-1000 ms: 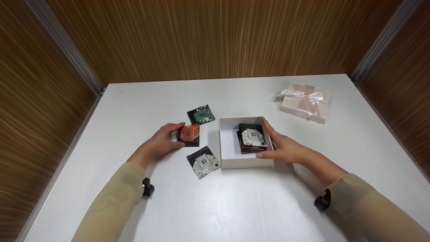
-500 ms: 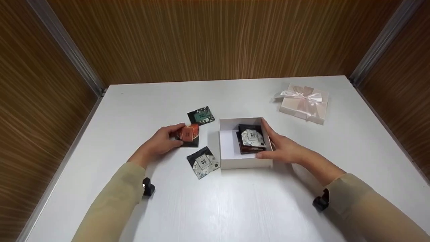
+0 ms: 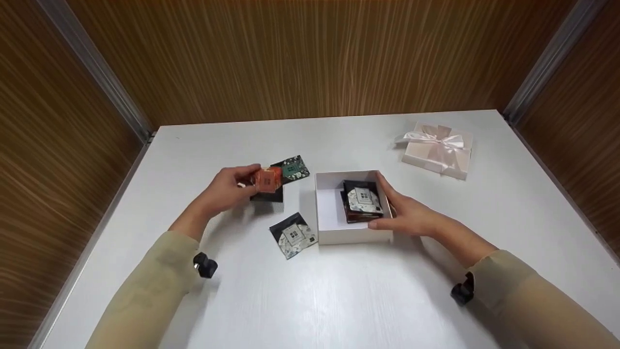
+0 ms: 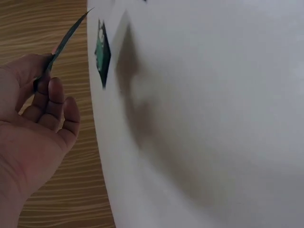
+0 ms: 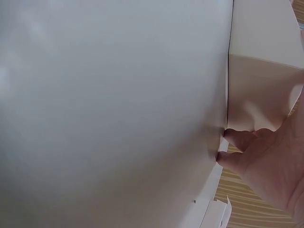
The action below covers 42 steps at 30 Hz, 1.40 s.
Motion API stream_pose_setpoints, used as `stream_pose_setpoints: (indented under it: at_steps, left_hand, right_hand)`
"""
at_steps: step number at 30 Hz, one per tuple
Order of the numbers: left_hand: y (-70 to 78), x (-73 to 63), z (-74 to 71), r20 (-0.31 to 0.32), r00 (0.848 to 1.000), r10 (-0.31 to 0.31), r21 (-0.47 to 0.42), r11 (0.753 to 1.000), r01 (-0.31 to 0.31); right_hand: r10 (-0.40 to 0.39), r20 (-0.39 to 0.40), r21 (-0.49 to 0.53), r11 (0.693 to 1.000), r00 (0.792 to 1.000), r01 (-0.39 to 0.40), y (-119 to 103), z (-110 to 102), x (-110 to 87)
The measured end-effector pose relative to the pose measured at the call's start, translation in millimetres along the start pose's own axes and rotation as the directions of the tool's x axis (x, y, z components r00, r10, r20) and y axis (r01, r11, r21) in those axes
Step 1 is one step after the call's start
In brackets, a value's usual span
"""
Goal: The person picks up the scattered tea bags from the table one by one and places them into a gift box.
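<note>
Between thumb and fingers my left hand [image 3: 226,189] pinches an orange-and-black square sachet [image 3: 268,180], raised off the table; the left wrist view shows this sachet [image 4: 69,35] nearly edge-on. Behind it lies a green-and-black sachet [image 3: 294,168], partly overlapped in the head view. A white-and-black sachet [image 3: 294,234] lies flat left of the open white box [image 3: 356,237]. Inside the box, a stack of sachets [image 3: 364,198] sits on the right side, a white-patterned one on top. My right hand [image 3: 410,213] grips the box's right side, thumb at the front corner, fingertips low on the wall [image 5: 259,90].
A pale pink box lid [image 3: 438,151] with a ribbon bow rests at the back right of the white table [image 3: 358,295]. Wood-patterned panels [image 3: 310,58] stand behind and at both sides.
My left hand has lifted the orange sachet from the table and moved it slightly back and left. The right hand and the box have stayed in place.
</note>
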<state>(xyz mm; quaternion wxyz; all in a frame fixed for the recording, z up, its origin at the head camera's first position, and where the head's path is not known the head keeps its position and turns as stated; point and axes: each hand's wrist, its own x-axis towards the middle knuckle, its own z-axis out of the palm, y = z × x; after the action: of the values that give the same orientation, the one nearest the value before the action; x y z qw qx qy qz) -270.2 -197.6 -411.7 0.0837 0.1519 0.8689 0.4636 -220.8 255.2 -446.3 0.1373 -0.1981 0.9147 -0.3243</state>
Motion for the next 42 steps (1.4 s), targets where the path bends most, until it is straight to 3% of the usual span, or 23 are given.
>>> stream_pose_setpoints:
  at_steps: [5, 10, 21, 35, 42]
  left_hand:
    - [22.4, 0.9, -1.9, -0.031, 0.999, 0.031, -0.059, 0.998, -0.033]
    - [41.5, 4.7, 6.1, -0.038, 0.995, 0.088, -0.072, 0.993, -0.090]
    - [82.6, 17.9, 40.1, 0.053, 0.986, 0.160, -0.082, 0.984, -0.156]
    - [95.5, 39.5, 92.7, 0.148, 0.958, 0.244, -0.037, 0.970, -0.241]
    - [100.7, 44.6, 112.8, 0.189, 0.958, 0.215, -0.007, 0.976, -0.217]
  right_hand:
    - [-0.003, 0.003, 0.003, 1.000, 1.000, 0.003, 0, 0, 0.4]
    - [-0.004, 0.001, 0.000, 1.000, 1.000, 0.004, 1, 0, 0.5]
    - [0.002, -0.003, 0.001, 1.000, 1.000, -0.002, 2, 0, -0.5]
    - [-0.002, -0.007, 0.001, 1.000, 1.000, 0.002, 2, 0, 0.7]
    - [-0.006, -0.005, 0.012, 1.000, 1.000, 0.007, 1, -1, 1.5]
